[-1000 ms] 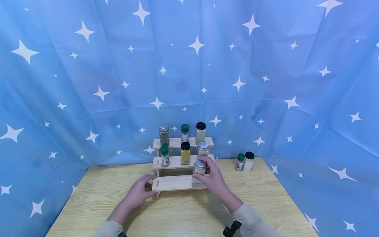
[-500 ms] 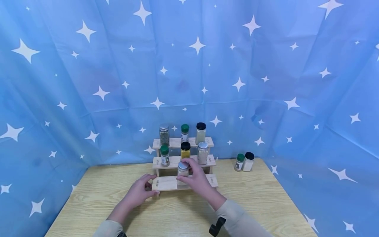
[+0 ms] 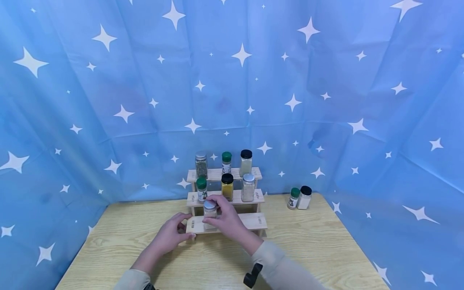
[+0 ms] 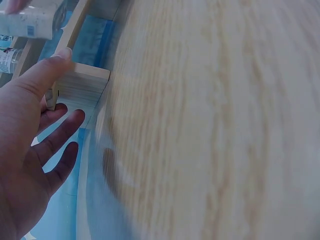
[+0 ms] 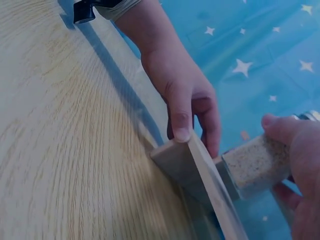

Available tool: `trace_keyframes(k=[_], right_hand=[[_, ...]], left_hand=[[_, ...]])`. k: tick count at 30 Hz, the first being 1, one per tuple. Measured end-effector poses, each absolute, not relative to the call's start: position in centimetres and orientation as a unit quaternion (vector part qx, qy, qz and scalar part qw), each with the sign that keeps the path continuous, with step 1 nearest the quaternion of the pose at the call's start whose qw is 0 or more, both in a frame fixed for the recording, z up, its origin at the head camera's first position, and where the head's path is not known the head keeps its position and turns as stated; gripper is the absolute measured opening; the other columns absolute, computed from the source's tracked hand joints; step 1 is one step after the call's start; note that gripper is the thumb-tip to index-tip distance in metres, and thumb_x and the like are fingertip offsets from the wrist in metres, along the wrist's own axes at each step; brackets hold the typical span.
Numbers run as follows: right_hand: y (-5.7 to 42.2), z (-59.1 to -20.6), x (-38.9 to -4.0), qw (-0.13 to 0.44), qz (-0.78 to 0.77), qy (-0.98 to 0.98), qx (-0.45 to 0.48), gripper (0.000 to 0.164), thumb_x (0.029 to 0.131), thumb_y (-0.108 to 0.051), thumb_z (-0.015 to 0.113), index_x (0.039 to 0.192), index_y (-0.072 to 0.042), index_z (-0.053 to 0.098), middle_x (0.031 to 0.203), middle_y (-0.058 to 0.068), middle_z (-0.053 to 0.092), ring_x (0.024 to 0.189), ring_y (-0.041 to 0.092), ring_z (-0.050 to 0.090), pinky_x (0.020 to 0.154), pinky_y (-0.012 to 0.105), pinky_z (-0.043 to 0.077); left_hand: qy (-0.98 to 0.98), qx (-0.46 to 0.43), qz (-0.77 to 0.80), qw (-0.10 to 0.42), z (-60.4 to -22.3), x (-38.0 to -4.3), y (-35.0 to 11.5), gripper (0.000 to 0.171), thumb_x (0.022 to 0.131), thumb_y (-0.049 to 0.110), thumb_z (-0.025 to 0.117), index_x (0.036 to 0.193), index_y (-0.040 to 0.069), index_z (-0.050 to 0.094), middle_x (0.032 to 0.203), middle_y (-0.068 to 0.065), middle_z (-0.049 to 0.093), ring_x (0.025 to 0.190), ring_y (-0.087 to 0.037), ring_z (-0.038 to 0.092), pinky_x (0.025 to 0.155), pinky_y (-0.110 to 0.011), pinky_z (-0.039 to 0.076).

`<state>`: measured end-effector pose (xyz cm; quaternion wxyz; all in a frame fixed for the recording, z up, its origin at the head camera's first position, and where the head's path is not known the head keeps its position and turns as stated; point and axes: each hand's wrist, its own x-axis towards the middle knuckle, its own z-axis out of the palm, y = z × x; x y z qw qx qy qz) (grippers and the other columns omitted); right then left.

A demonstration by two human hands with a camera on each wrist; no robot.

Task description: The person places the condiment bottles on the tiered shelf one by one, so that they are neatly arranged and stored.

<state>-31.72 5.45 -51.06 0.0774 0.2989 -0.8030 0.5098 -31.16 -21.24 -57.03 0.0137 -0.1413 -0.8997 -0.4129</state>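
A three-tier wooden spice rack [image 3: 250, 220] stands on the table. My left hand [image 3: 169, 234] grips the left end of its lowest shelf; in the left wrist view the thumb [image 4: 47, 70] lies on the board's edge, with other fingers beyond it. My right hand [image 3: 229, 222] holds a silver-lidded spice jar [image 3: 210, 208] upright over the left part of that shelf, thumb on the near side. Speckled pale contents show through the jar [image 5: 257, 164] in the right wrist view. Whether its base touches the board, I cannot tell.
Green-lidded [image 3: 201, 190], black-lidded [image 3: 227, 187] and silver-lidded [image 3: 248, 188] jars line the middle shelf. Three more stand on the top shelf [image 3: 214, 174]. A green-lidded jar [image 3: 293, 199] and a black-lidded one [image 3: 304, 198] stand on the table at right. A starry blue curtain [image 3: 224, 100] hangs behind.
My right hand has carried the silver-lidded jar leftward along the lowest shelf, from its right end past the middle to its left part. My left hand has stayed at the rack's left end.
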Motion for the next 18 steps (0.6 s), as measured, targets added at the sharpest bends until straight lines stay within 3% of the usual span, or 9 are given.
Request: trace_keyframes(k=[8, 13, 18], right_hand=[[4.0, -51.5, -31.9, 0.077, 0.496, -0.812, 0.296, 0.066, 0.093, -0.010, 0.092, 0.149, -0.015, 0.057, 0.144, 0.000, 0.061, 0.129, 0.017, 0.062, 0.103, 0.033, 0.058], [3.4, -51.9, -32.1, 0.078, 0.496, -0.810, 0.302, 0.068, 0.093, -0.012, 0.092, 0.150, -0.017, 0.056, 0.143, 0.001, 0.060, 0.129, 0.017, 0.062, 0.103, 0.032, 0.059], [3.0, -52.3, -32.0, 0.080, 0.502, -0.806, 0.304, 0.067, 0.094, -0.012, 0.092, 0.150, -0.017, 0.056, 0.139, 0.000, 0.060, 0.122, 0.016, 0.062, 0.095, 0.029, 0.060]], left_hand=[[-0.898, -0.146, -0.416, 0.012, -56.9, -31.1, -21.2, 0.066, 0.089, 0.021, 0.096, 0.148, 0.011, 0.067, 0.131, -0.001, 0.068, 0.096, -0.013, 0.067, 0.072, -0.029, 0.060], [-0.895, -0.151, -0.420, 0.011, -56.9, -31.1, -21.2, 0.065, 0.090, 0.020, 0.095, 0.148, 0.010, 0.067, 0.131, -0.002, 0.068, 0.096, -0.014, 0.068, 0.072, -0.029, 0.060], [-0.894, -0.151, -0.422, 0.009, -56.9, -31.0, -21.2, 0.065, 0.091, 0.021, 0.095, 0.148, 0.010, 0.067, 0.131, -0.001, 0.068, 0.096, -0.014, 0.068, 0.071, -0.029, 0.060]])
